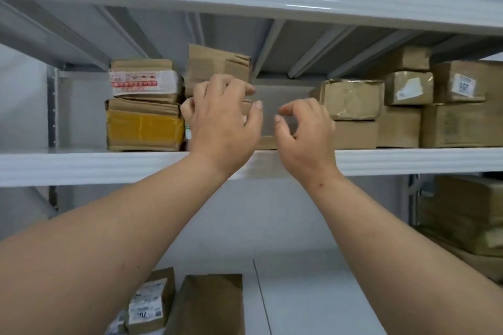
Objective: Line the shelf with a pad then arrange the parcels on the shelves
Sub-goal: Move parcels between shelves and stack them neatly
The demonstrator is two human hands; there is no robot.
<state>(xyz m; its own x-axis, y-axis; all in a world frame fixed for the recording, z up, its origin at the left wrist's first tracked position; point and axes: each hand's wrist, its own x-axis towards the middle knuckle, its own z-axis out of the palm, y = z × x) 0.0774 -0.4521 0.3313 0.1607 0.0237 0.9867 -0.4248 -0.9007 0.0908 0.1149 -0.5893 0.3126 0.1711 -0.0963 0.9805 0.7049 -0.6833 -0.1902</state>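
Faintly, the right-hand parcel's label (463,85) reads "12".

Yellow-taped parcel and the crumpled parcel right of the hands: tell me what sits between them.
In the head view, both hands, left and right, a partly hidden parcel stack and a gap.

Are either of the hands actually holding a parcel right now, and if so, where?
Right hand: nothing; fingers loosely curled in the gap between the stacks. Left hand: up against the brown parcel stack, but it hides any contact, so a hold cannot be told.
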